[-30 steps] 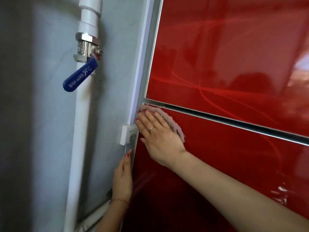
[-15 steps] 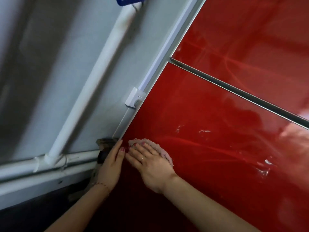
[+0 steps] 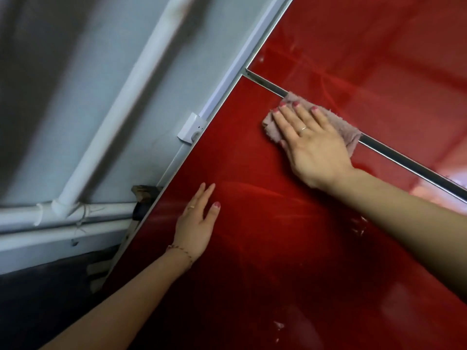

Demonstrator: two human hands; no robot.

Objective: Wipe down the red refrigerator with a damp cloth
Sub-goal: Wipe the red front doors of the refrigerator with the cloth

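Note:
The glossy red refrigerator [image 3: 290, 236] fills the right and lower part of the head view, tilted in the frame. A silver gap [image 3: 404, 157] divides its upper door from its lower door. My right hand [image 3: 313, 140] lies flat with straight fingers on a pinkish cloth [image 3: 271, 127], pressing it on the lower door right at the gap. My left hand [image 3: 197, 223] rests flat on the lower door, fingers straight, near the door's left edge. It holds nothing.
A grey wall [image 3: 113, 59] stands left of the fridge with white pipes [image 3: 106, 132] running along it. A white wall socket [image 3: 190, 127] sits right at the fridge's left edge. A dark wooden piece [image 3: 142, 195] shows beside the lower door edge.
My right hand has slid the cloth up and right from the lower door's left edge to the gap between the doors. My left hand moved from the edge onto the door face.

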